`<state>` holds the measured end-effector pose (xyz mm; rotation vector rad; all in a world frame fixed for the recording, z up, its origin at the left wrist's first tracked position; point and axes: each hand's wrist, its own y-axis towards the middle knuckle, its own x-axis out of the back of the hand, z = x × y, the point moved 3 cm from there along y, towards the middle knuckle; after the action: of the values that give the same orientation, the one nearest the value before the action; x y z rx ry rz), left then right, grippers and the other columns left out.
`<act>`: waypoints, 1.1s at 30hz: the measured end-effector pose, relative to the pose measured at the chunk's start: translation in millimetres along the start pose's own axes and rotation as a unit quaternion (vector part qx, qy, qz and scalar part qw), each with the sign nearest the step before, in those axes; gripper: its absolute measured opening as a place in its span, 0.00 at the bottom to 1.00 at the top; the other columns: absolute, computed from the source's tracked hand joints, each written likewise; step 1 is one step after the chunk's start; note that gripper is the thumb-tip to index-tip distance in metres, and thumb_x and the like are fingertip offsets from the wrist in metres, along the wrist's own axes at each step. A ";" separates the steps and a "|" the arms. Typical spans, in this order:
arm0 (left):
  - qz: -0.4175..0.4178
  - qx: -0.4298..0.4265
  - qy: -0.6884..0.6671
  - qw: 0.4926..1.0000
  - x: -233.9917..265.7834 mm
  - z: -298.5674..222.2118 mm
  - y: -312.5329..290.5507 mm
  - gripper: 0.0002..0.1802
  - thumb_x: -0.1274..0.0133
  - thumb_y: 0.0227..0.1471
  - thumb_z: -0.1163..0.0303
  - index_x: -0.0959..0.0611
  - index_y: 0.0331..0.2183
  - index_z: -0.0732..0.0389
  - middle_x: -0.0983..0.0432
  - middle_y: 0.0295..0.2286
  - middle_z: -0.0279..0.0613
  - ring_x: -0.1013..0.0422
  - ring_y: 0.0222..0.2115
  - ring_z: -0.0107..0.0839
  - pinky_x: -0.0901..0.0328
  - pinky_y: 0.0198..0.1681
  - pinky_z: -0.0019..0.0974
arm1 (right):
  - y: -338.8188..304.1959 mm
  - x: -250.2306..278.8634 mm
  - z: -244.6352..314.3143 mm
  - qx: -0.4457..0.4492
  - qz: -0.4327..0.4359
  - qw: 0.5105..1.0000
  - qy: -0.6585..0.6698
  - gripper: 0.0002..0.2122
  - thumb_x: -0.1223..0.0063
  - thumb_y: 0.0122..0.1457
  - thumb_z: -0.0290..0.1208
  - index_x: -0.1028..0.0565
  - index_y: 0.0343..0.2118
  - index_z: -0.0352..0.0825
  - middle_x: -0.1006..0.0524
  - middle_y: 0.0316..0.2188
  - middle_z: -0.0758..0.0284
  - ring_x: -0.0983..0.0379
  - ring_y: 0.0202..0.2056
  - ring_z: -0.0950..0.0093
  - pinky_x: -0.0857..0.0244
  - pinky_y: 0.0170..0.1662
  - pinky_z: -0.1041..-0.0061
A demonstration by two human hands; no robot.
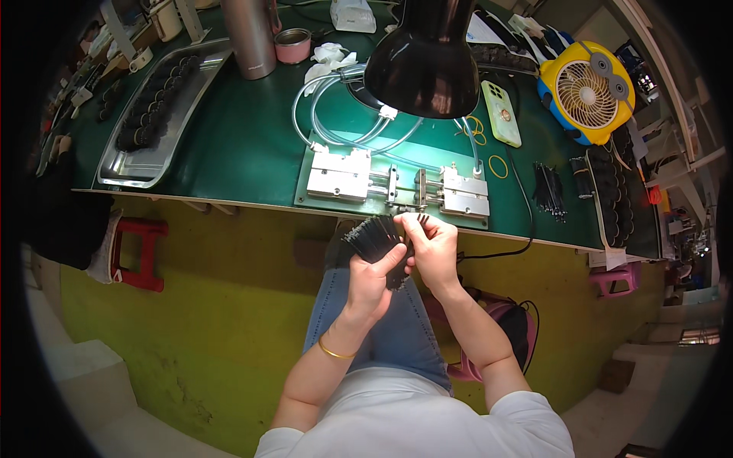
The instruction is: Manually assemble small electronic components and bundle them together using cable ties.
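Fanned out in my left hand [369,282] is a thick bundle of thin black rods [372,237], their kind too small to make out. My left thumb presses across the bundle. My right hand [435,252] meets its right side, with thumb and index finger pinched on the ends of a few rods. Both hands are over my lap, just in front of the table edge. Directly beyond them sits a pneumatic clamping fixture [397,183] with two silver blocks, facing jaws and clear air hoses. A black lamp [422,65] hangs above it and lights it.
The green table [221,145] carries a metal tray [114,162] with black bundles at left and a steel flask [250,38]. To the right lie a phone [501,114], rubber bands [498,166], loose black rods [548,191] and a yellow fan [586,93]. A red stool [141,252] stands at left.
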<state>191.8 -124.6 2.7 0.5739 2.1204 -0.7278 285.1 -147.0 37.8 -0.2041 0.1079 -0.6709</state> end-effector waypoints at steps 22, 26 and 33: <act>0.001 0.018 0.016 1.000 1.7 -1.5 -0.2 0.07 0.51 0.45 0.81 0.26 0.32 0.65 0.29 0.25 0.37 0.32 0.21 0.25 0.36 0.24 0.25 | -1.4 -1.2 0.4 0.012 0.008 1.000 -0.001 0.10 0.51 0.53 0.31 0.25 0.24 0.29 0.30 0.12 0.71 0.42 0.08 0.88 0.48 0.08 0.88; -0.006 0.015 0.025 1.000 0.9 -1.6 0.8 0.08 0.51 0.44 0.81 0.26 0.32 0.65 0.29 0.25 0.37 0.32 0.21 0.25 0.36 0.24 0.25 | 0.7 0.5 -1.6 -0.006 -0.007 1.000 0.010 0.10 0.51 0.53 0.32 0.25 0.24 0.29 0.30 0.12 0.71 0.41 0.08 0.88 0.48 0.08 0.88; -0.005 0.012 0.019 1.000 -5.9 -2.2 1.7 0.08 0.51 0.45 0.81 0.26 0.32 0.65 0.29 0.25 0.36 0.32 0.22 0.25 0.36 0.24 0.24 | 6.6 5.1 -8.1 -0.028 -0.002 1.000 0.013 0.10 0.52 0.53 0.31 0.26 0.23 0.29 0.29 0.13 0.70 0.42 0.07 0.87 0.48 0.07 0.88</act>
<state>195.0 -122.9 8.0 0.5949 2.1534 -0.7547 291.7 -146.4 28.3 -0.2487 0.1510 -0.6746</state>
